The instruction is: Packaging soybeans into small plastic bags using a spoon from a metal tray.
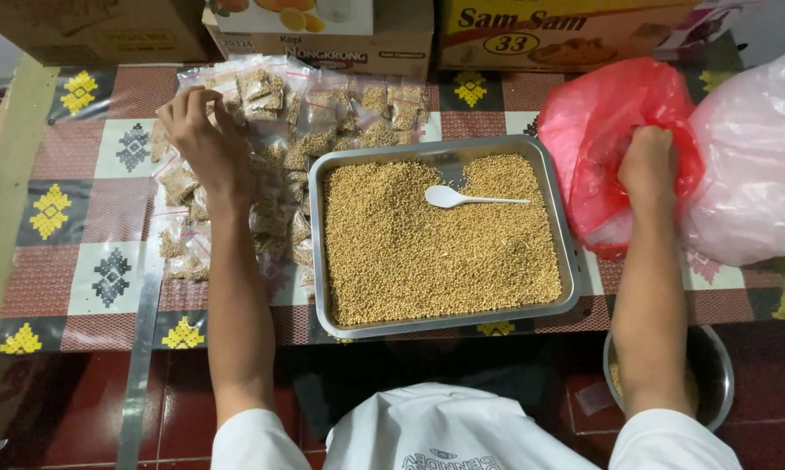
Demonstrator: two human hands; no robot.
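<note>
A steel tray (575, 261) sits at the middle of the patterned table (70, 261), square to the person, so both arms flank it. It is filled edge to edge with small tan grains (427, 252), spread flat rather than heaped, which keeps them easy to scoop. A white spoon (462, 199) lies on top toward 12 o'clock, bowl to the left, handle pointing to 3 o'clock.

At 10 o'clock from the tray lies a loose spread of small clear packets (323, 109), each already holding a portion of the grains. The left hand (202, 139) rests on this pile, its grip curled with fingertips pressing down among the packets; whether it pinches one I cannot tell.

At 3 o'clock a red bag (597, 130) slumps against a pale pink bag (758, 157). The right hand (649, 165) is plunged into the red bag's mouth, grip closed in a fist around something inside or the plastic itself; the fingers are hidden.

Cardboard boxes (392, 35) line the far edge at 12 o'clock. A metal bowl (714, 365) sits lower, at 5 o'clock.
</note>
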